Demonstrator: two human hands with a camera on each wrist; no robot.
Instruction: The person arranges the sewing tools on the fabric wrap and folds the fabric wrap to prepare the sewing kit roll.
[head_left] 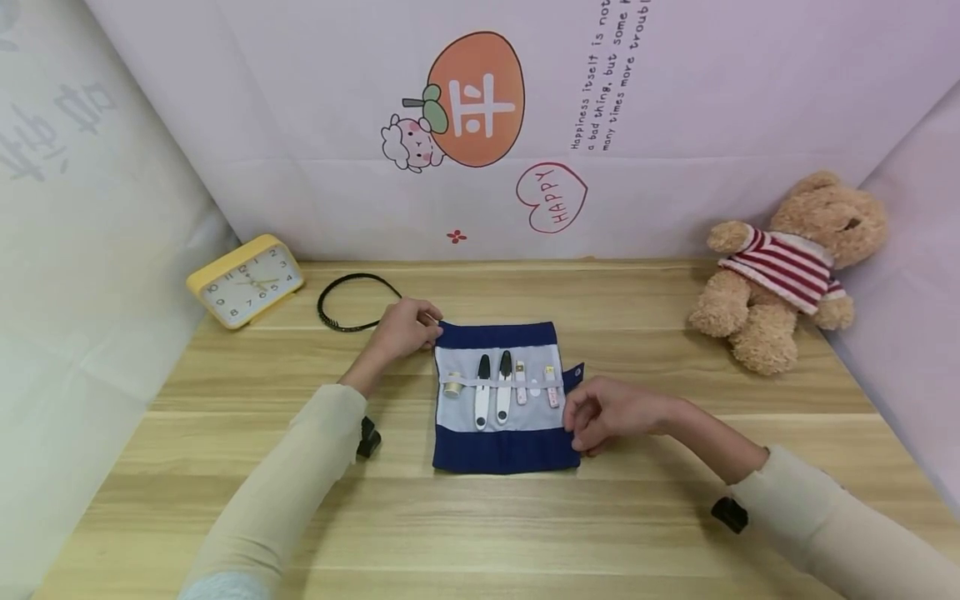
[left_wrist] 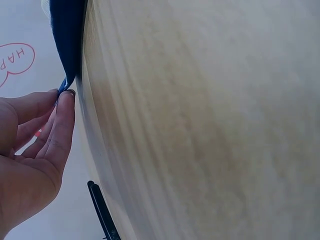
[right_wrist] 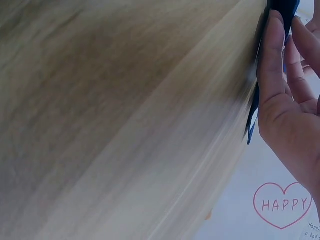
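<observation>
An unfolded navy fabric case (head_left: 506, 451) with a light grey lining lies flat on the table. Under its elastic band sit a small gold cylinder (head_left: 452, 384), two white tools with black tips (head_left: 482, 408), two narrow pink-and-white pieces with gold tops (head_left: 552, 390) and a small white round piece. My left hand (head_left: 406, 327) pinches the case's far left corner between thumb and fingers, the cloth lifting slightly in the left wrist view. At the lower right edge, my right hand (head_left: 617, 412) pinches the cloth, near the snap tab (head_left: 574, 375).
Behind my left hand lies a black toothed headband (head_left: 324, 304). A yellow alarm clock (head_left: 251, 283) stands at the back left. The teddy bear (head_left: 783, 275) in a striped shirt sits at the back right. Printed white cloth walls (head_left: 322, 108) surround the wooden table (head_left: 420, 542).
</observation>
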